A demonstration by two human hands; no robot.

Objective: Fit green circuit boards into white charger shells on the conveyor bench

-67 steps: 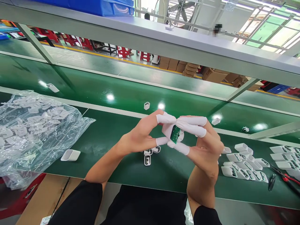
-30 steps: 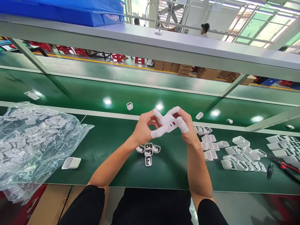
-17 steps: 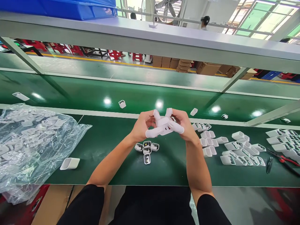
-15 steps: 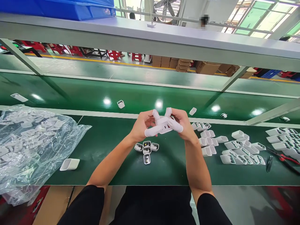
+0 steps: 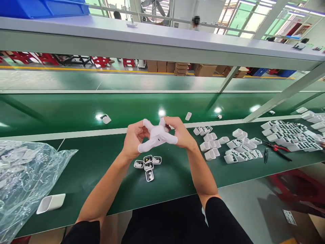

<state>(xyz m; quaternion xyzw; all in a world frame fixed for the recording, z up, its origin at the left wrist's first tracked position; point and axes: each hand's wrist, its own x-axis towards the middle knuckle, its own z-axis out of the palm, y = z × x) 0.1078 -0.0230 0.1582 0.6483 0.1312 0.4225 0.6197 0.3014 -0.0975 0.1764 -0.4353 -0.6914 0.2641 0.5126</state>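
Both hands meet over the green bench, pinching one small white plastic housing with slots in its near face. My left hand grips its left side with thumb and forefinger, both in white finger covers. From the other side my right hand holds it the same way, also with covered fingertips. The fingers hide much of the housing. Just below the hands, several white housings with electronic parts inside lie grouped on the bench. An open-ended white shell rests at the lower left.
A clear plastic bag of white pieces covers the left side. Rows of white housings stand to the right, beside red-handled pliers. A shelf spans above the bench, carrying a blue bin.
The view has swung to the right, bringing more of the right-hand housings into sight. Both hands still hold the white housing, which has turned slightly between the fingers.
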